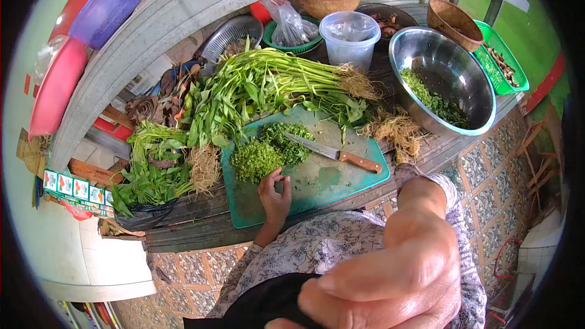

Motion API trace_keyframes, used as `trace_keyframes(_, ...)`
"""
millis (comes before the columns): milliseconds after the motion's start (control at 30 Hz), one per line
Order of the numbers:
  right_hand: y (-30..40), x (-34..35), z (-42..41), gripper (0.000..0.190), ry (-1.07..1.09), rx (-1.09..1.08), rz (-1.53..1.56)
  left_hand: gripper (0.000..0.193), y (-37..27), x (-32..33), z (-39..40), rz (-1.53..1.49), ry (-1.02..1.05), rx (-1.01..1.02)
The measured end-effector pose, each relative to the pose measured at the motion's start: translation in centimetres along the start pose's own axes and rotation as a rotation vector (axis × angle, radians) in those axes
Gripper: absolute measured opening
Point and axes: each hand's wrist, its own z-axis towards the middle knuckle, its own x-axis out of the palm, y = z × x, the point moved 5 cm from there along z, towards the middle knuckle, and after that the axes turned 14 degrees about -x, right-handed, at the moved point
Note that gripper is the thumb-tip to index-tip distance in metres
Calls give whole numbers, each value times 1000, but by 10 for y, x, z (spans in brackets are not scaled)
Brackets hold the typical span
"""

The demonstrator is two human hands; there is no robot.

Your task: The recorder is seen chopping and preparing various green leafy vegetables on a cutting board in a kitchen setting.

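My left hand (275,197) rests at the near edge of the green cutting board (329,178), its fingers loosely curled beside a pile of finely chopped green stems (257,160). Nothing shows between its thumb and fingers. Touching that pile is a heap of chopped dark leaves (285,139). A kitchen knife (338,154) with a wooden handle lies on the board, its blade tip against the leaves. My right hand (388,274) is raised close to the camera, large and bent at the fingers. Its fingertips are partly cut off by the lower edge, so any grip is hidden.
Rooted leafy greens (274,77) lie behind the board, with more greens (155,169) at left. Cut roots (397,135) sit by a steel bowl (443,77) holding chopped greens. A plastic tub (349,41) stands behind. A metal beam (183,9) arches overhead.
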Motion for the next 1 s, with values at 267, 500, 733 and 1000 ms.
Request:
trace_keyframes(267,7,-27,3,12,182,-329,-68,32,-12,8,-1,15,25,-9)
trace_keyframes(500,-30,-49,-10,15,675,-15,17,34,-9,6,-2,23,-13,-12)
trace_keyframes(733,-197,-111,-220,16,838,774,-316,35,-2,10,-2,-58,36,-61)
trace_keyframes(1000,-207,-144,-338,30,1313,996,-617,35,-9,11,6,-170,46,-20)
